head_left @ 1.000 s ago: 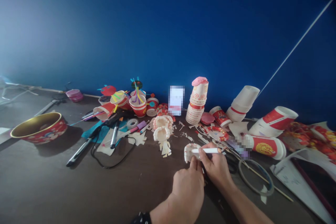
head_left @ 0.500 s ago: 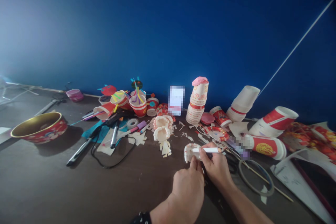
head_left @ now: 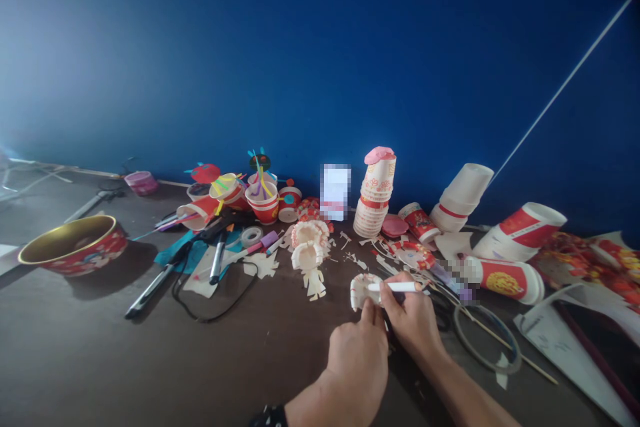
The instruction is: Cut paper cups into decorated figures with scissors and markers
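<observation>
A scalloped piece of cut white paper cup stands on the dark tabletop just above my left hand, whose fingers hold it. My right hand grips a white marker pen and holds it level, with the tip against the paper piece. The far side of the piece is hidden behind the fingers. To the left of my hands lie cut paper-cup figures among small paper scraps.
A red bowl with a gold inside sits at the left, and black markers and a black cable lie near it. Stacked paper cups stand against the blue wall. Red cups lie at the right.
</observation>
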Motion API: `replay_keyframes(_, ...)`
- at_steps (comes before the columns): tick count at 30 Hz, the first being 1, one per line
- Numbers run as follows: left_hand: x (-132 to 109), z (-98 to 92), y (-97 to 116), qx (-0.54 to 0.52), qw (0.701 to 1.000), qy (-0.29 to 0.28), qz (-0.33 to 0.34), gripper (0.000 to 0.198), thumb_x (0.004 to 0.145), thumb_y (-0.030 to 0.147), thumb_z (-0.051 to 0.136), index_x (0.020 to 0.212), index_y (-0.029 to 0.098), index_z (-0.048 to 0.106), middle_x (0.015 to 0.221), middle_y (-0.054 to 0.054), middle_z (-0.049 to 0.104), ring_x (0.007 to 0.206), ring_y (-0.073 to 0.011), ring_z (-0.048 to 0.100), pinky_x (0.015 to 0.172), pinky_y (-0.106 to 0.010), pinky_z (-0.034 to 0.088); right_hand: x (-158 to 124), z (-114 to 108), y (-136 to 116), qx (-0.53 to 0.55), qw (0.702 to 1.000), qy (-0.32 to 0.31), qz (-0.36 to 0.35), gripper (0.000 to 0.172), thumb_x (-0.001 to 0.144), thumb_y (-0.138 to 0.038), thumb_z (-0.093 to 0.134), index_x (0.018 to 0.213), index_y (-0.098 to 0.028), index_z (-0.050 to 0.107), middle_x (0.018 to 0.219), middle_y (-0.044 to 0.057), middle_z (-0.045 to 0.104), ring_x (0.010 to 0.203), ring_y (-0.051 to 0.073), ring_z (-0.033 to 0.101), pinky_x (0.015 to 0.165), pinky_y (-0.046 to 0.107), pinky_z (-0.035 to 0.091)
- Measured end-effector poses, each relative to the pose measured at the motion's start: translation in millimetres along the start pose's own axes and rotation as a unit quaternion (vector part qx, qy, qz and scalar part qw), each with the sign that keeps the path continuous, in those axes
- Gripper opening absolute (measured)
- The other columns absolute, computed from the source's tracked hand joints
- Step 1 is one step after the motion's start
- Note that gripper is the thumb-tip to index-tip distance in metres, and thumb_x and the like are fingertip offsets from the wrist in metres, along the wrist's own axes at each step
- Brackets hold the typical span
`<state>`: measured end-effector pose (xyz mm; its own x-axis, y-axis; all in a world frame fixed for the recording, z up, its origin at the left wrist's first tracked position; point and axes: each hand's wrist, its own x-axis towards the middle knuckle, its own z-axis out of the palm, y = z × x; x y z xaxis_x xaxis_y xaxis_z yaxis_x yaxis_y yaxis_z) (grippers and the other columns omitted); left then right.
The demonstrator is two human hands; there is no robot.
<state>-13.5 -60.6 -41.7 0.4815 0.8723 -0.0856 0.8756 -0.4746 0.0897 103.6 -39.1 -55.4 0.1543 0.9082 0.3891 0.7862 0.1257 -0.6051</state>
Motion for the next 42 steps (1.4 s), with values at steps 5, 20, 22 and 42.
replay_keyframes(5,-0.2,1.0,-0.5,-0.001,1.000,-0.003,-0.002,0.044,0.080,0.011,0.037,0.124,0.017,0.043,0.119,-0.019,0.050,0.063,-0.0187,0.063,0.051,-0.028,0.050,0.1,-0.9,-1.2,0.000,1.000,-0.004,0.007,0.020,0.081,-0.037,0.043,0.073,-0.020,0.048,0.057,0.002,0.061,0.052,0.018,0.059,0.049,0.024,0.042)
replay_keyframes(20,0.9,1.5,-1.0,-0.019,1.000,-0.003,-0.006,0.038,0.082,0.017,0.036,0.118,0.016,0.047,0.118,-0.015,0.052,0.065,-0.0218,0.064,0.052,-0.033,0.052,-0.1,-0.9,0.9,0.087,0.996,0.023,0.029,0.021,0.080,-0.038,0.046,0.072,-0.018,0.049,0.055,0.002,0.060,0.047,0.016,0.056,0.045,0.022,0.042)
replay_keyframes(22,0.5,1.4,-0.8,-0.017,1.000,-0.001,-0.007,0.038,0.083,0.018,0.034,0.118,0.017,0.047,0.120,-0.015,0.051,0.065,-0.0214,0.064,0.052,-0.033,0.052,-0.1,-0.5,0.8,0.096,0.995,0.018,0.036,0.020,0.079,-0.038,0.047,0.072,-0.019,0.049,0.054,0.001,0.059,0.047,0.015,0.056,0.045,0.021,0.042)
replay_keyframes(42,-0.5,-1.7,-1.2,-0.005,1.000,-0.002,-0.003,0.041,0.081,0.012,0.034,0.119,0.015,0.047,0.118,-0.015,0.052,0.062,-0.0200,0.063,0.050,-0.030,0.051,-0.3,1.6,2.3,0.064,0.998,0.001,0.026,0.022,0.081,-0.039,0.045,0.071,-0.019,0.048,0.054,0.001,0.059,0.047,0.015,0.055,0.046,0.022,0.040)
